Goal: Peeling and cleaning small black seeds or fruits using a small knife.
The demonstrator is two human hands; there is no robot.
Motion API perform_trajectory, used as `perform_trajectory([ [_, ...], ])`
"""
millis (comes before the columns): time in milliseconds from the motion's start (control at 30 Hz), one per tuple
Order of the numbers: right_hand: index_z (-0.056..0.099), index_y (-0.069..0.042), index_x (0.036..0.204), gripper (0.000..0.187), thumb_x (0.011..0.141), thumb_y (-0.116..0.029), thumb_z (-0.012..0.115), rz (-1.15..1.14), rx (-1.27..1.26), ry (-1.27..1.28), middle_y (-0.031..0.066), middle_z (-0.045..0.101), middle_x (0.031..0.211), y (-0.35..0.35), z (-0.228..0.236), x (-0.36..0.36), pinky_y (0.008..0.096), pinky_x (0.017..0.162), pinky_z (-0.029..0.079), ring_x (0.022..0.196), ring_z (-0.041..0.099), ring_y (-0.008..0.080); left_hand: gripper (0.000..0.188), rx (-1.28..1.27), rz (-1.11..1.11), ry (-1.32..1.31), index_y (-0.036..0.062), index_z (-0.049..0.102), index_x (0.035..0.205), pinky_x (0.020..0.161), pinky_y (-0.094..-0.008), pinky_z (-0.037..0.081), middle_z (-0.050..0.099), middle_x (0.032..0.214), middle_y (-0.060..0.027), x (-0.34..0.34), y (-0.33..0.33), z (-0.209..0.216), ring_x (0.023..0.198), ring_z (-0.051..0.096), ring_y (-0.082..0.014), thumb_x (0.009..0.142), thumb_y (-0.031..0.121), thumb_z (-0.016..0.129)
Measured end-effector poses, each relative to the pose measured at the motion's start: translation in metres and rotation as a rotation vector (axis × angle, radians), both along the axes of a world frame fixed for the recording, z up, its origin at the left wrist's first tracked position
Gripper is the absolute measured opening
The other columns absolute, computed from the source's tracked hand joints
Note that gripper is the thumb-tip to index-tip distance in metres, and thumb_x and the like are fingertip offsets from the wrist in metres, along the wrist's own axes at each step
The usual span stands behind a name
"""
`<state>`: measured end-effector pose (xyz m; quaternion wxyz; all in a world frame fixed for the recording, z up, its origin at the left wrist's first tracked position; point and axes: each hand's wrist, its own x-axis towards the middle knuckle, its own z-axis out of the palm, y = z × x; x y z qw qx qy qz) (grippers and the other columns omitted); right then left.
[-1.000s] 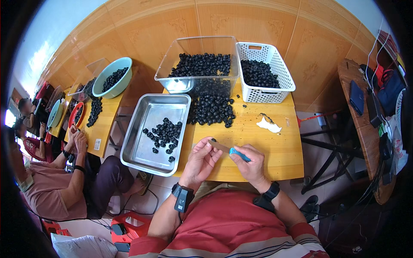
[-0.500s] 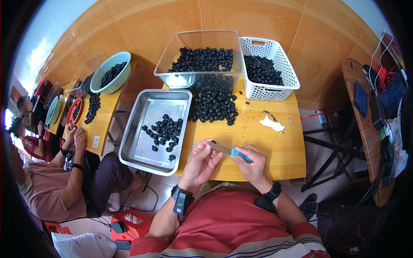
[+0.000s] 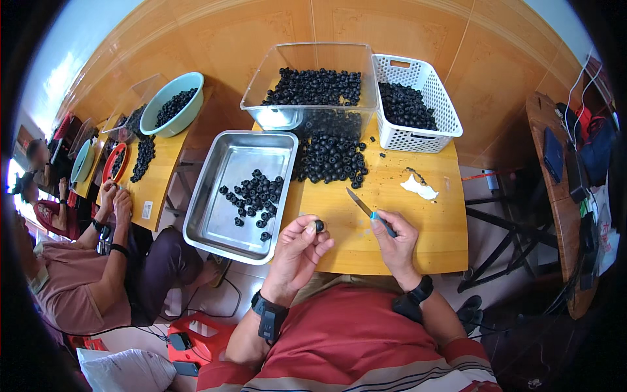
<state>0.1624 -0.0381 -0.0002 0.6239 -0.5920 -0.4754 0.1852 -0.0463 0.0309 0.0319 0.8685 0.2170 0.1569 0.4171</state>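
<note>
Between the thumb and fingertips of my left hand (image 3: 297,255) is a small round black piece (image 3: 319,225), dark and glossy; its exact kind does not show. My right hand (image 3: 397,245) is closed round the blue handle of a small knife (image 3: 360,204). The blade points up and left over the table, apart from the black piece. Left of my hands, a steel tray (image 3: 208,219) holds a scatter of similar black pieces. Beyond the knife, a loose heap of black pieces (image 3: 332,160) lies on the table.
A clear plastic bin (image 3: 261,85) and a white perforated basket (image 3: 450,124), both holding black pieces, stand at the back of the wooden table (image 3: 431,242). A crumpled white scrap (image 3: 420,188) lies at right. At left, another person (image 3: 98,274) works beside a green basin (image 3: 196,108).
The knife has moved right and away from the black piece, its blade now pointing up and left. My left hand has turned, showing the piece at its fingertips.
</note>
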Motion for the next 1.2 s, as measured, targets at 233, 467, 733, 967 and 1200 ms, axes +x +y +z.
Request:
perform_trajectory([
  [233, 0.070, 0.004, 0.108, 0.025, 0.094, -0.016, 0.074, -0.010, -0.008, 0.107, 0.0043, 0.066, 0.086, 0.000, -0.008, 0.001, 0.0230, 0.069, 0.046, 0.077, 0.058, 0.0087, 0.016, 0.092, 0.180, 0.206, 0.0036, 0.067, 0.113, 0.082, -0.0334, 0.062, 0.069, 0.099, -0.0052, -0.020, 0.003, 0.018, 0.084, 0.068, -0.0150, 0.097, 0.005, 0.066],
  [467, 0.070, 0.003, 0.110, 0.026, 0.094, -0.017, 0.074, -0.023, -0.026, 0.132, 0.0019, 0.068, 0.090, 0.001, -0.017, 0.004, 0.0226, 0.069, 0.046, 0.078, 0.057, 0.0064, 0.017, 0.558, 0.571, 0.851, -0.0005, 0.067, 0.111, 0.075, -0.0232, 0.052, 0.068, 0.090, -0.0022, -0.061, 0.052, 0.018, 0.078, 0.064, -0.0097, 0.094, 0.003, 0.068],
  [733, 0.071, 0.004, 0.112, 0.025, 0.093, -0.012, 0.074, -0.039, -0.019, 0.202, -0.0013, 0.068, 0.091, 0.002, -0.016, 0.009, 0.0204, 0.067, 0.045, 0.076, 0.054, 0.0035, 0.025, 0.909, 0.567, 1.275, 0.0016, 0.071, 0.111, 0.080, -0.0302, 0.054, 0.073, 0.099, -0.0118, -0.035, 0.063, 0.016, 0.088, 0.069, -0.0190, 0.087, 0.006, 0.074],
  [967, 0.071, 0.004, 0.113, 0.026, 0.094, -0.013, 0.074, -0.077, -0.013, 0.335, -0.0027, 0.068, 0.090, -0.001, -0.013, 0.014, 0.0196, 0.068, 0.046, 0.074, 0.054, 0.0026, 0.022, 1.460, 0.296, 1.347, 0.0053, 0.070, 0.106, 0.077, -0.0441, 0.055, 0.068, 0.100, -0.0166, 0.060, 0.042, 0.018, 0.091, 0.068, -0.0355, 0.087, 0.015, 0.072],
  [1200, 0.070, 0.002, 0.114, 0.025, 0.098, -0.018, 0.069, -0.047, 0.011, 0.437, -0.0072, 0.058, 0.078, -0.006, -0.015, 0.016, 0.0174, 0.051, 0.033, 0.060, 0.043, -0.0008, 0.026, 1.637, 0.249, 1.537, 0.0057, 0.070, 0.110, 0.078, -0.0446, 0.055, 0.067, 0.103, -0.0154, 0.102, 0.063, -0.012, 0.094, 0.066, -0.0350, 0.087, 0.019, 0.067],
])
